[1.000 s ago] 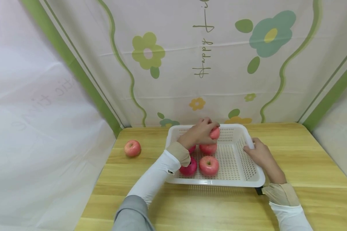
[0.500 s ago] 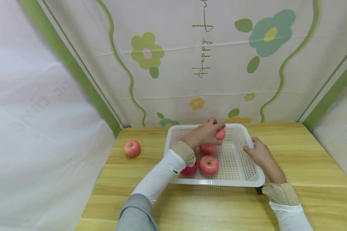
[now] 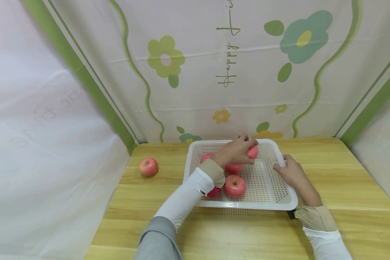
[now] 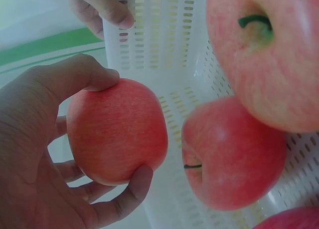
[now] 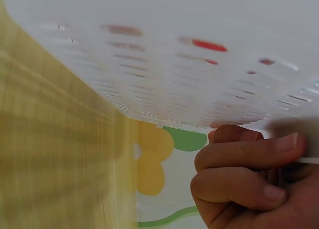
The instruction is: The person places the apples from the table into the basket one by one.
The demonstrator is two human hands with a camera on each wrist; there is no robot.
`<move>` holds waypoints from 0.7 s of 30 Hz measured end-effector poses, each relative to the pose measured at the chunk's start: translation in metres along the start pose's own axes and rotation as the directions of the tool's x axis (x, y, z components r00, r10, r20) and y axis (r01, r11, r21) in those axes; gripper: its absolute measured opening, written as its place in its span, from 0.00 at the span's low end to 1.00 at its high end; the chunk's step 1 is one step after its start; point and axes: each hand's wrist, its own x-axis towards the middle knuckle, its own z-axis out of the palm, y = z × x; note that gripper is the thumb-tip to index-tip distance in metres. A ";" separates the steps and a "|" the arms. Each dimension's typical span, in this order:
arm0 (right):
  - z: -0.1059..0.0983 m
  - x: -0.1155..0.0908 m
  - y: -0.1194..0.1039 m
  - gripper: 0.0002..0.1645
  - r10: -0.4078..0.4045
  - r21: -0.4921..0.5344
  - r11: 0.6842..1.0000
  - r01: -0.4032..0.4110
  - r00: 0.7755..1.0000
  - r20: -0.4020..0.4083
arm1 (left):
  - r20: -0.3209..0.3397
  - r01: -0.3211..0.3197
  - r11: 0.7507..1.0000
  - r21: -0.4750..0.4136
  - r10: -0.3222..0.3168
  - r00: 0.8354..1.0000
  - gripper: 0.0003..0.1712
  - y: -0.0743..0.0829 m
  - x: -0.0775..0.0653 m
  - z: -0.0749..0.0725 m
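My left hand (image 3: 235, 151) holds a pink-red apple (image 4: 117, 131) over the back of the white plastic basket (image 3: 243, 206), its thumb and fingers curled round the fruit in the left wrist view. Below and near that hand, several other apples lie inside the basket, among them a front apple (image 3: 235, 186) with its stem up and a darker red one (image 3: 213, 192) partly behind my forearm. My right hand (image 3: 292, 175) grips the basket's right rim; in the right wrist view its fingers (image 5: 239, 186) curl at the edge beside the slotted wall.
One more apple (image 3: 148, 167) lies on the wooden table (image 3: 133, 216), left of the basket. Behind the table hangs a white curtain (image 3: 198, 72) printed with flowers, and another white sheet (image 3: 52, 144) hangs at the left.
Inside the basket area, my left hand has shifted to the right with the apple in its grip. My right hand stays on the rim, and the basket keeps its place.
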 end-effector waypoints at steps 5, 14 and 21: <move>0.001 0.000 0.001 0.42 0.000 0.002 1.000 0.000 1.000 0.002 | 0.002 -0.015 0.999 0.029 0.015 1.000 0.39 0.004 0.004 0.003; 0.000 0.001 0.001 0.42 -0.012 -0.003 1.000 0.012 1.000 0.004 | 0.048 0.013 1.000 0.026 -0.014 0.999 0.39 0.011 0.014 0.010; -0.001 0.001 0.001 0.42 -0.007 -0.003 1.000 0.007 1.000 0.010 | 0.065 0.015 0.999 0.032 -0.017 0.998 0.38 0.016 0.020 0.013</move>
